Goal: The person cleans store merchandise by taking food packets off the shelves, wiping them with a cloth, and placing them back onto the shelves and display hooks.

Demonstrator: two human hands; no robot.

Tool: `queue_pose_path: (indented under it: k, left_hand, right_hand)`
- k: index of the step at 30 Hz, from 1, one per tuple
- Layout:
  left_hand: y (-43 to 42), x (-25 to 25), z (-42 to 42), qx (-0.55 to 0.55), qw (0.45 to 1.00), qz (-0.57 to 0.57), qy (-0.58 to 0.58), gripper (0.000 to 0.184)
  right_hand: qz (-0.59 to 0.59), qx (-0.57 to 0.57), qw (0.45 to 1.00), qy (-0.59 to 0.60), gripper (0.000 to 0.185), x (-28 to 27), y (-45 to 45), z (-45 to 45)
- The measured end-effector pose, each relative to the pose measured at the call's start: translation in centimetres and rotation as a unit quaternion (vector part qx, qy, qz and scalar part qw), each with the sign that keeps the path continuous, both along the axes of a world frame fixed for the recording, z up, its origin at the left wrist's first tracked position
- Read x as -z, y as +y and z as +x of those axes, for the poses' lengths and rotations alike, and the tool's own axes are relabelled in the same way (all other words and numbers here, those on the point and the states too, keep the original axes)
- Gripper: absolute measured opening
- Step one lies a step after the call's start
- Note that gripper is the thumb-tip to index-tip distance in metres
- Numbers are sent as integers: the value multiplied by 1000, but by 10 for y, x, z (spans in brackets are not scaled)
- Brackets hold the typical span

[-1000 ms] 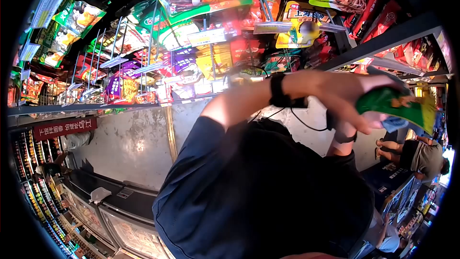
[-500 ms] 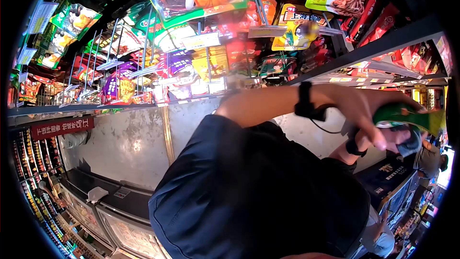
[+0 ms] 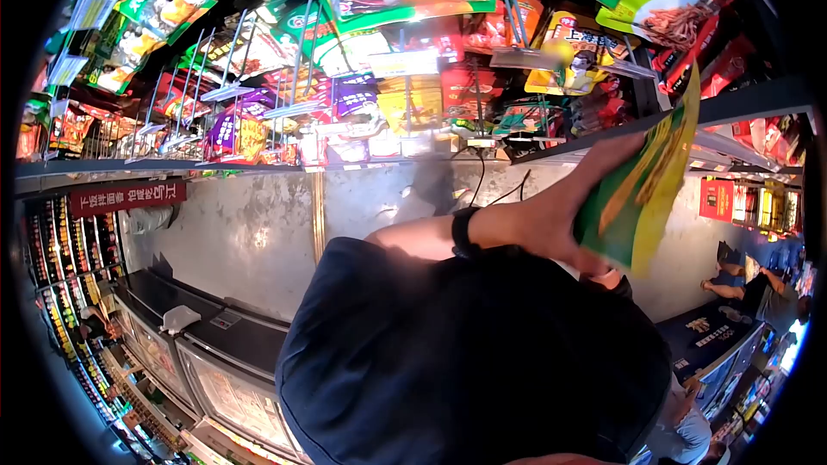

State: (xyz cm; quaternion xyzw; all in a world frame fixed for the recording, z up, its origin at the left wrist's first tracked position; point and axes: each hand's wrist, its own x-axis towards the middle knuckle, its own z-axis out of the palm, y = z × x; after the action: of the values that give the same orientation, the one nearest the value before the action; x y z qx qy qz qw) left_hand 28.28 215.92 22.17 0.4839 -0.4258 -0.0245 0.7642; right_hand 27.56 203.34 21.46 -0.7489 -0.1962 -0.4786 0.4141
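Observation:
From the left, my left hand (image 3: 551, 215) reaches across with a dark band on its wrist. Its fingers and thumb are closed round the left side of a green and yellow packet (image 3: 642, 185), which stands tilted near the shelf edge. A small patch of my right wrist (image 3: 603, 278) shows just below the packet. The fingers of my right hand are hidden, so what they hold cannot be made out.
Hanging food packets fill the shelf (image 3: 258, 168) across the top, among them a yellow pouch (image 3: 573, 56) on metal hooks. Freezer cases (image 3: 233, 327) stand at lower left. A person (image 3: 767, 297) is at far right, another (image 3: 680, 426) at lower right. A cable hangs near my left wrist.
My left hand has moved left and lower in the view with the packet, which is now more upright and shows its broad side. My right hand, earlier visible beside the packet, has become mostly hidden.

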Motion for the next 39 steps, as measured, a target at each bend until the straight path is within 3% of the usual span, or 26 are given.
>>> queue_pose_path:
  k: [2, 5, 7, 8, 11, 16, 18, 21, 24, 28, 30, 35, 36, 39]
  left_hand:
    - [17, -1, 0, 18, 999, 15, -38, 116]
    - [36, -8, -2, 66, 995, -23, 70, 94]
    - [48, -8, 3, 39, 990, -36, 129, 80]
    - [53, -8, 6, 13, 989, -31, 144, 71]
    - [69, -10, 0, -25, 989, -81, 121, 78]
    - [112, 21, -28, 0, 989, -26, 148, 97]
    - [138, 24, -35, -45, 992, 17, 115, 103]
    - [178, 17, -35, -56, 993, -21, 98, 114]
    - [212, 13, -28, -80, 991, -98, 51, 115]
    - [251, 19, -25, 27, 971, -233, 51, 114]
    - [260, 14, -40, 97, 931, -340, 89, 118]
    - [309, 18, -49, -63, 970, -222, -75, 125]
    - [312, 17, -50, -52, 959, -270, -71, 125]
    - [337, 18, -55, -57, 970, -234, -24, 123]
  right_hand:
    - [217, -111, 965, 95, 45, 9, 8, 0]
    - [504, -261, 791, 227, 47, 31, 26, -3]
    - [405, -262, 857, 183, 52, 34, 45, 0]
    - [199, -202, 955, 86, 58, 33, 55, 6]
    - [-1, -181, 975, 128, 70, 27, 69, -13]
    - [-4, -119, 993, 25, 69, 11, 117, -11]
    - [2, -128, 991, 41, 68, 9, 143, -7]
    - [25, -131, 987, 95, 66, 14, 187, -15]
    - [43, -191, 980, 40, 69, 37, 228, -13]
    - [36, -216, 974, 56, 73, 29, 265, -25]
    - [28, -221, 973, 60, 75, 20, 281, -31]
    - [36, -273, 959, 62, 81, 11, 326, -35]
    - [36, -290, 954, 62, 82, 9, 335, -36]
    - [29, -372, 925, 66, 85, 12, 362, -41]
